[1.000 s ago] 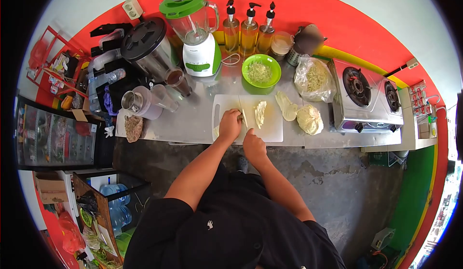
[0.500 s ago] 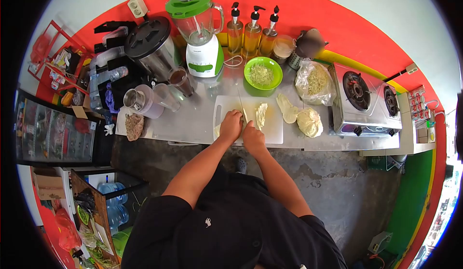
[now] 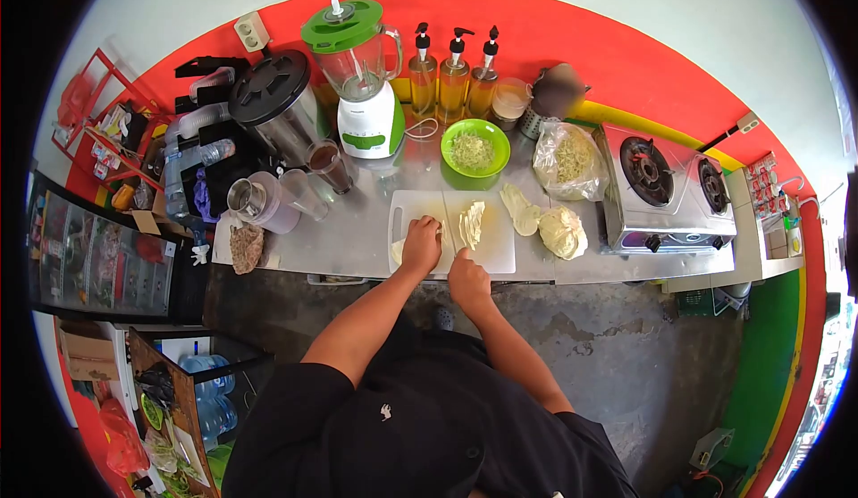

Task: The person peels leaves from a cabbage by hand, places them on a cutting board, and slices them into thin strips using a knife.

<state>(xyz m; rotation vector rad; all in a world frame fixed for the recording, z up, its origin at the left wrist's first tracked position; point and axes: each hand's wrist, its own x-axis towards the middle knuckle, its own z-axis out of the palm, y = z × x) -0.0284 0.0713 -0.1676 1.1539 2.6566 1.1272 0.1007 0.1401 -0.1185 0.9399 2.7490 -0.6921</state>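
Since the last frame my right hand (image 3: 468,279) has drawn back toward the near edge of the cutting board (image 3: 404,221); left hand (image 3: 423,245) hasn't shifted on it. Right: closed on the knife handle, blade pointing away from me. Left: fingers curled down on cabbage at the board, grip mostly hidden. Cabbage strips (image 3: 471,224) lie right of the blade, on the board. Cabbage head (image 3: 562,233) and loose leaf (image 3: 519,210) sit off-board, right side. Containers: green bowl (image 3: 475,178) beyond the board, holds shreds. Clear bag (image 3: 547,175) right of it, also shreds. Three pump bottles (image 3: 453,87) behind, amber liquid. Dark cup (image 3: 330,167), left: contents unclear.
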